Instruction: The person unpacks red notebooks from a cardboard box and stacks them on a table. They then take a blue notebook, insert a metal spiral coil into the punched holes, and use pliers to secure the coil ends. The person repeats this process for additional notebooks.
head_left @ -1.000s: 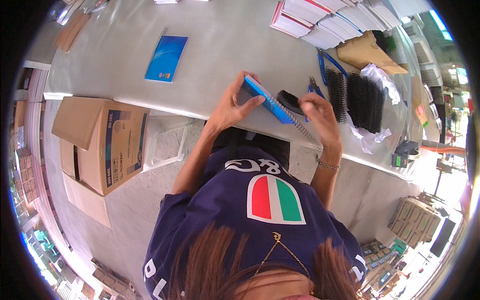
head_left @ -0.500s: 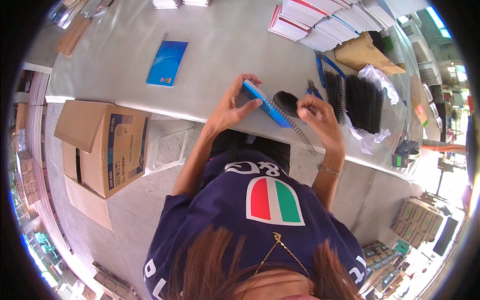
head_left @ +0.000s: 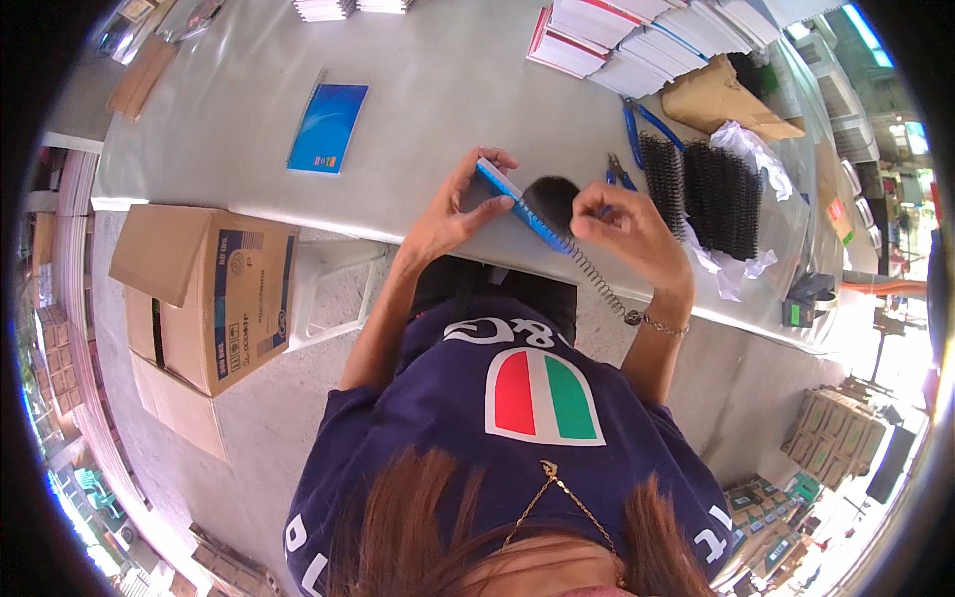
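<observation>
Far left, open cardboard box [head_left: 204, 298] below the counter [head_left: 428, 109]. On the counter, a closed blue notebook [head_left: 330, 129] lying flat. Left hand [head_left: 450, 214]: thumb and fingers closed on a second notebook [head_left: 540, 229], held tilted near the counter's front edge. Wire coil [head_left: 597, 280] at its spine, free end trailing toward the right wrist. Dark round object [head_left: 550, 197] just beyond. Right hand [head_left: 634, 234]: fingers curled; cannot tell whether they grip anything. Farther right, black coils [head_left: 724, 204], upright.
</observation>
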`<state>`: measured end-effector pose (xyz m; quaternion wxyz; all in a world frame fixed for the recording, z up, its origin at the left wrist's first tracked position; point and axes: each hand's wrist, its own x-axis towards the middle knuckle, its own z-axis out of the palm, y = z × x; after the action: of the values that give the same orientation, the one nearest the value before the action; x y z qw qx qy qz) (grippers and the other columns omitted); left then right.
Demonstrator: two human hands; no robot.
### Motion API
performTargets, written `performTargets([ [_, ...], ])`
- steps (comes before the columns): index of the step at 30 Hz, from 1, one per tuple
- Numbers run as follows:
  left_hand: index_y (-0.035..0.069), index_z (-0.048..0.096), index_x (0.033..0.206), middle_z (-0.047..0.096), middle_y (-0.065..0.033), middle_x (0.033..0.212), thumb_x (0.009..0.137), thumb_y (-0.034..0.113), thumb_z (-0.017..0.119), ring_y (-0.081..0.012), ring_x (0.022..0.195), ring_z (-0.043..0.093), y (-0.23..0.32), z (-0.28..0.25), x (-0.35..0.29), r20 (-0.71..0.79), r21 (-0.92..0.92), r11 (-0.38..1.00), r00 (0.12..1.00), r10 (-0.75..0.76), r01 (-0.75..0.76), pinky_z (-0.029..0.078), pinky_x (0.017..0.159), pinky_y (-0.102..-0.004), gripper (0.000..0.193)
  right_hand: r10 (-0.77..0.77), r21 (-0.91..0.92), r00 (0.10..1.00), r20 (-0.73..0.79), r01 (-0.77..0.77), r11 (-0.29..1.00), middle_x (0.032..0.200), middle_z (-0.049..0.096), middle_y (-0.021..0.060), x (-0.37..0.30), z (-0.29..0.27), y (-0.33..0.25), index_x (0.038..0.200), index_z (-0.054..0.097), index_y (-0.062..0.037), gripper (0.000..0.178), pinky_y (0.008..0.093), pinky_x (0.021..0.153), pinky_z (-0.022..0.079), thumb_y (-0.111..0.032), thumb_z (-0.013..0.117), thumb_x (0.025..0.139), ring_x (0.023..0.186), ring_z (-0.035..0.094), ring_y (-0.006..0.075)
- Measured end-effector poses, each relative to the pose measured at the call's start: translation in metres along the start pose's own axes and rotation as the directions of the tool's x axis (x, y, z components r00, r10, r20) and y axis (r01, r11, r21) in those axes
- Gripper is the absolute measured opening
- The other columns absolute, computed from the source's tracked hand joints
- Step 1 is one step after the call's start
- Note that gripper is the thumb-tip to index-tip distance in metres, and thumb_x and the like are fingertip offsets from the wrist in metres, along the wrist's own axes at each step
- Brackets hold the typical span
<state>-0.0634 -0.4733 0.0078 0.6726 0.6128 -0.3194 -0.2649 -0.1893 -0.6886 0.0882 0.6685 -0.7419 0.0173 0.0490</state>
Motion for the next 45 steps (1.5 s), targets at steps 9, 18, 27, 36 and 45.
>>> performTargets([
  [9,0.007,0.049,0.127,0.051,-0.0025,0.116,0.089,0.013,0.068,-0.0144,0.116,0.046,-0.003,-0.001,-0.001,0.008,-0.086,0.996,1.000,-0.020,0.020,0.034,0.103,-0.0316,0.043,-0.012,-0.141,0.997,-0.072,0.001,0.990,0.077,0.058,-0.0045,0.007,-0.002,-0.008,0.087,0.064,-0.0033,0.019,0.0202,0.059,0.039,-0.021,0.071,0.089,0.069,0.049,0.0016],
  [18,0.006,0.046,0.132,0.051,-0.0039,0.125,0.092,0.010,0.062,-0.0145,0.121,0.045,0.000,0.000,0.005,0.023,-0.072,0.997,1.000,-0.004,0.006,0.033,0.104,-0.0311,0.044,-0.024,-0.364,0.999,0.024,0.031,0.931,0.075,0.061,-0.0009,0.014,0.004,-0.033,0.086,0.064,-0.0025,0.028,0.0236,0.056,0.040,-0.029,0.072,0.088,0.063,0.050,0.0050],
  [27,0.011,0.043,0.141,0.047,-0.0017,0.109,0.092,0.009,0.060,-0.0136,0.108,0.047,0.001,0.001,0.001,0.017,-0.136,0.990,0.999,-0.041,0.043,0.036,0.099,-0.0307,0.053,0.022,-0.133,0.998,-0.054,-0.029,0.991,0.069,0.051,-0.0057,0.029,0.003,-0.008,0.086,0.066,-0.0040,0.028,0.0218,0.057,0.034,-0.032,0.068,0.092,0.064,0.043,0.0020],
  [36,0.009,0.037,0.147,0.048,-0.0047,0.120,0.091,0.010,0.061,-0.0162,0.117,0.045,0.005,0.000,0.005,0.066,-0.155,0.986,0.996,-0.058,0.067,0.032,0.106,-0.0345,0.061,0.042,-0.177,0.993,-0.113,-0.062,0.982,0.069,0.051,-0.0074,0.035,0.005,0.000,0.087,0.066,-0.0038,0.026,0.0205,0.054,0.032,-0.029,0.069,0.091,0.063,0.041,-0.0001],
  [45,0.009,0.033,0.150,0.049,-0.0096,0.134,0.093,0.012,0.060,-0.0185,0.127,0.044,0.002,-0.003,0.003,0.077,-0.155,0.984,0.994,-0.080,0.091,0.030,0.110,-0.0365,0.064,-0.105,-0.393,0.983,-0.153,0.037,0.919,0.070,0.057,-0.0039,0.039,0.017,-0.004,0.083,0.066,-0.0018,0.028,0.0216,0.053,0.032,-0.028,0.072,0.088,0.063,0.044,0.0029],
])
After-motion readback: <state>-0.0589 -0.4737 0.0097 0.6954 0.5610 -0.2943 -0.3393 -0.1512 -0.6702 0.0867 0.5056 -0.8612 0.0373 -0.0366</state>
